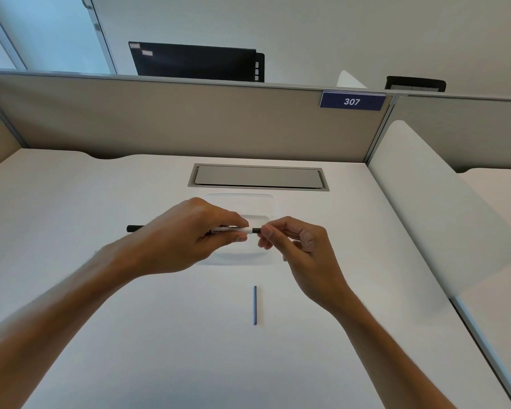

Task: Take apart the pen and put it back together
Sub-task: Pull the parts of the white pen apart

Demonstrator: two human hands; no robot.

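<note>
- Left hand (pixel 186 231) grips the white pen barrel (pixel 233 230), held level above the surface (pixel 130 335).
- Right hand (pixel 295 243) fingers (pixel 267 231) pinch its black end piece (pixel 256 230).
- Blue refill (pixel 255 305) lies on the surface, near the person.

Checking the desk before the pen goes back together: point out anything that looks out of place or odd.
One thing: a thin blue rod, likely the pen's refill, lies alone on the desk, nearer the person than the pen and apart from both hands. The left hand holds the barrel; the right hand pinches its black end. Nothing looks spilled or damaged.
</note>
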